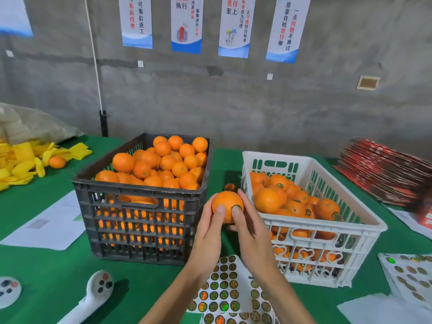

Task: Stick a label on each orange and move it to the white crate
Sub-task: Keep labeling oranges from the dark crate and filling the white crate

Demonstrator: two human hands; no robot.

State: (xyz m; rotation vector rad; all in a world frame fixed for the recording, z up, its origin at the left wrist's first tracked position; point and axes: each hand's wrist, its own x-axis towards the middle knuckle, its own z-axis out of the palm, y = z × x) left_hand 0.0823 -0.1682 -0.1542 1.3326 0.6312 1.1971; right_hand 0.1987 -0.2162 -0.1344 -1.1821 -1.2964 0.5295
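Note:
Both my hands hold one orange [225, 202] in the air between the two crates. My left hand [209, 230] cups it from the left with the thumb on its front. My right hand [250, 228] grips it from the right, its thumb pressing a round gold-green label [236, 208] onto the peel. The black crate [140, 220] on the left is heaped with unlabelled oranges. The white crate [327, 230] on the right holds several labelled oranges. A sheet of round labels [224, 293] lies on the green table below my wrists.
A second label sheet [409, 274] lies at the right edge. White controllers [93, 295] rest at the front left, white paper [51, 225] beside the black crate. Yellow foam nets and a lone orange [57, 162] sit far left; red flat boxes [385, 169] are stacked far right.

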